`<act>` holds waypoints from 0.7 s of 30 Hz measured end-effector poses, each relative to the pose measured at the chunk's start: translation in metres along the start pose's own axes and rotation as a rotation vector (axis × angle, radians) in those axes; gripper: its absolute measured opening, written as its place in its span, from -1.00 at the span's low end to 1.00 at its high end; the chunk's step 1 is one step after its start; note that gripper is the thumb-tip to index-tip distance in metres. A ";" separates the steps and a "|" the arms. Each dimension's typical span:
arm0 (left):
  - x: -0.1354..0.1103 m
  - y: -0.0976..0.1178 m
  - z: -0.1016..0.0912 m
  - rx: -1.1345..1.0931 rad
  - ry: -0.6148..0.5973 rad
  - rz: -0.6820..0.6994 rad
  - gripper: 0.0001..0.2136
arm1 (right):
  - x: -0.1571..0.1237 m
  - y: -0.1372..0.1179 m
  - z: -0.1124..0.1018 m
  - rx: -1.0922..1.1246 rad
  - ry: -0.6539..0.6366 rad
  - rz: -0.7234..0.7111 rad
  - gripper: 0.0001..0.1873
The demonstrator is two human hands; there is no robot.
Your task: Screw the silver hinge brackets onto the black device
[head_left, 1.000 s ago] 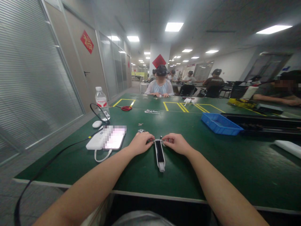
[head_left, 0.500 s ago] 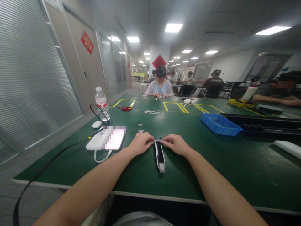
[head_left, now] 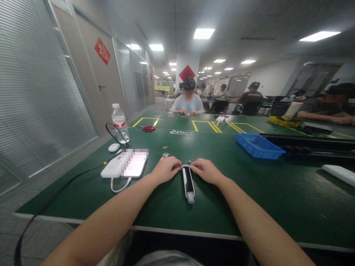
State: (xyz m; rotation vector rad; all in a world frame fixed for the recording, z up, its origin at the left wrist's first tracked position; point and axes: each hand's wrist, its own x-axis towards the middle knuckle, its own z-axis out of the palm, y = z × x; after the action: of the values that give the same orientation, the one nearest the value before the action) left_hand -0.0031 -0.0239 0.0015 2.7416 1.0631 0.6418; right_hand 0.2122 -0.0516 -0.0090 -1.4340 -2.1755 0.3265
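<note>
A long narrow device with a black face and white frame lies lengthwise on the green table, pointing away from me. My left hand rests curled at the left side of its far end, fingertips pinched on the top edge. My right hand mirrors it on the right side, fingers closed against the same end. A few tiny metal parts lie just beyond my left hand.
A phone on a white power bank with a cable, a white mouse and a water bottle lie left. Red scissors sit farther back. A blue tray stands right. Other people work at the far end and right.
</note>
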 end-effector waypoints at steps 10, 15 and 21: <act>-0.001 -0.002 0.001 0.005 -0.004 -0.022 -0.85 | -0.002 0.000 -0.004 0.109 0.015 0.049 -0.73; -0.001 -0.002 0.000 -0.001 -0.005 -0.029 -0.84 | -0.002 0.004 -0.003 0.147 0.005 0.053 -0.76; -0.001 -0.003 0.000 -0.007 0.026 -0.005 -0.86 | -0.001 0.005 -0.002 0.105 0.019 0.024 -0.82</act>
State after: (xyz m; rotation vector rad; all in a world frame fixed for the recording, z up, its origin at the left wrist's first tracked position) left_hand -0.0056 -0.0223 -0.0001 2.7310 1.0708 0.6812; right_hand 0.2179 -0.0509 -0.0099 -1.4010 -2.0953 0.4270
